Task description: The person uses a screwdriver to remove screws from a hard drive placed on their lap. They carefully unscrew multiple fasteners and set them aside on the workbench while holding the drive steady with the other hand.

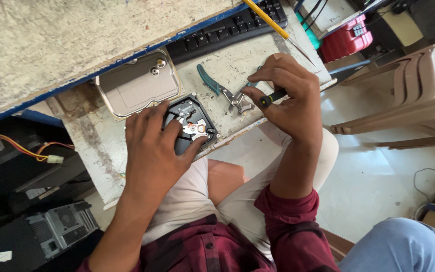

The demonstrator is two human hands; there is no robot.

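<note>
Opened hard drive under the left hand, screwdriver in the right.

The hard drive [191, 125] lies open at the front edge of the workbench [101, 136], its metal arm parts showing. The left hand [153, 146] rests flat on it, fingers spread, gripping nothing. The right hand [288, 98] pinches a small black-handled screwdriver [272, 97] just right of the drive. Teal-handled pliers [220, 86] lie beside it; the drive's metal cover [138, 83] sits behind, and a black keyboard [227, 27] farther back.
</note>
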